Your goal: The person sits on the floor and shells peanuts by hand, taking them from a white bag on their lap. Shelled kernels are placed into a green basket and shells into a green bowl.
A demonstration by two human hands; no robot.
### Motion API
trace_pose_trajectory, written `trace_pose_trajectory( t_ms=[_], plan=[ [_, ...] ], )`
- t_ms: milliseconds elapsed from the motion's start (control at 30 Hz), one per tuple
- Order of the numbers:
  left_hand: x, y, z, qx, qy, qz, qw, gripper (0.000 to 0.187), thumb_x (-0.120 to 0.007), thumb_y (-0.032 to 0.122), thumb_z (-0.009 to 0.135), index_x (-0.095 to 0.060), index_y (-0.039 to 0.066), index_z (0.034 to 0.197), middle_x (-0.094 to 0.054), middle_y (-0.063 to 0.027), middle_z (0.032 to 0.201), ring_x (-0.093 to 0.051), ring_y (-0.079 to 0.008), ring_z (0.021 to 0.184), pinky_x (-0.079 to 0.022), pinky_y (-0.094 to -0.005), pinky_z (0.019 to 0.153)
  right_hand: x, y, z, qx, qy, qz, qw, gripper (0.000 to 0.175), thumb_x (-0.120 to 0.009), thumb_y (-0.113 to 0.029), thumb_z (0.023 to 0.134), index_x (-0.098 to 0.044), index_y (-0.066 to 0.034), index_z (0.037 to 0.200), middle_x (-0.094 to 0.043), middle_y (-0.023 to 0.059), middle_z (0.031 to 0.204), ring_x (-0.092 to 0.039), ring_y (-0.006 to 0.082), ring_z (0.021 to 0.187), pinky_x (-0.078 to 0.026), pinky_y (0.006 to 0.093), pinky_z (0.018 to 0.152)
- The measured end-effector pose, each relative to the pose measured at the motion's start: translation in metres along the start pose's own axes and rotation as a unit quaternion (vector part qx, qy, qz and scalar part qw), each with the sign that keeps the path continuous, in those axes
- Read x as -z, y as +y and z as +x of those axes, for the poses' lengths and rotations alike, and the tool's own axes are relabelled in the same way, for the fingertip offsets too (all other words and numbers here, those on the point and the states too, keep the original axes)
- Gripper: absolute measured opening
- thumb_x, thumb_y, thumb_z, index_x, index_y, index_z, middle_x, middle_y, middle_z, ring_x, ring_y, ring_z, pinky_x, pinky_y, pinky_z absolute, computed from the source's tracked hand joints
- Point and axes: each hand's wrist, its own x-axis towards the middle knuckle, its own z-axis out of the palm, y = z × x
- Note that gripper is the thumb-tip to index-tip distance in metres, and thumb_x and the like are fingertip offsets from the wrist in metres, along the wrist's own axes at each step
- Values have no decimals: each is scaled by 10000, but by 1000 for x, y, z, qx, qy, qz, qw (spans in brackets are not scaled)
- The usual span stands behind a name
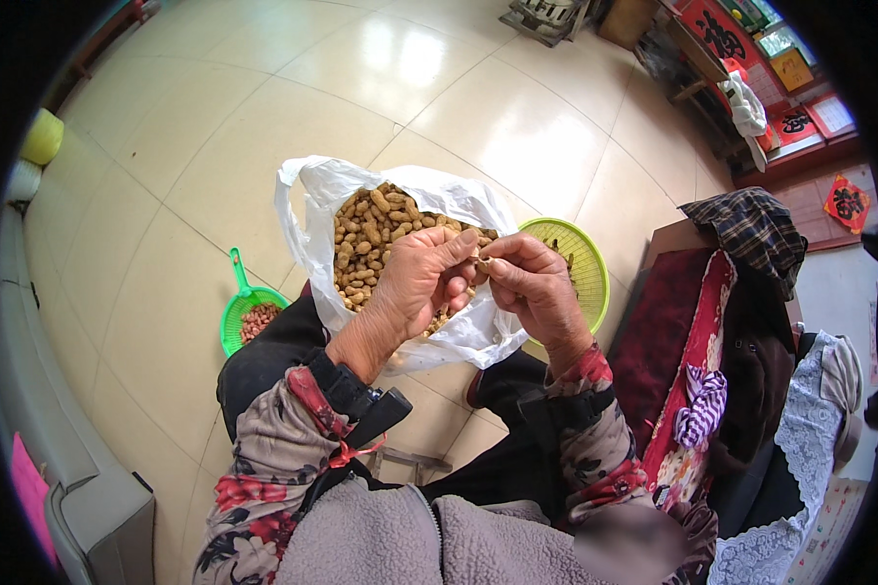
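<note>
A white plastic bag (402, 179) full of unshelled peanuts (369, 227) stands open between my knees. Above its near right side my two hands meet at the fingertips. Between the thumb and finger of my right hand (534, 289) is a peanut shell (484, 263). My left hand (428, 278) is curled close against it, its thumb and fingertips at the shell's left side; whether it grips a piece too is hidden by the fingers. To the left a green plastic strainer (238, 307) with a handle holds shelled pinkish peanuts (258, 320). A yellow-green basket (593, 270) sits right of the bag, with dark bits inside.
Glossy beige tiles (212, 146) cover the floor. A grey sofa (58, 409) runs along the left. At right stands furniture under a dark red cloth (655, 322), with a plaid cloth (750, 227) and a striped cloth (702, 406) on it. A wooden stool (410, 461) partly shows below me.
</note>
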Motion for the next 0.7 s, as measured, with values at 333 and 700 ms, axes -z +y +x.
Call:
trace_pose_trajectory(
  t_ms=[333,700],
  plan=[
    [6,-12,13,-2,-7,-49,999,180,-499,179,967,-555,18,1025,-622,-78,936,-649,-175,829,-567,-324,737,-4,-4,-2,94,55,-219,970,164,-597,-16,881,-616,-23,1043,-536,-38,731,-396,15,585,-308,171,502],
    [6,-17,14,-4,19,-42,999,213,-560,247,943,-567,35,928,-590,-43,812,-564,-123,658,-509,-266,588,0,3,1,105,65,-106,987,154,-615,-11,862,-602,-41,1013,-597,-11,796,-454,28,603,-350,171,513]
  ],
)
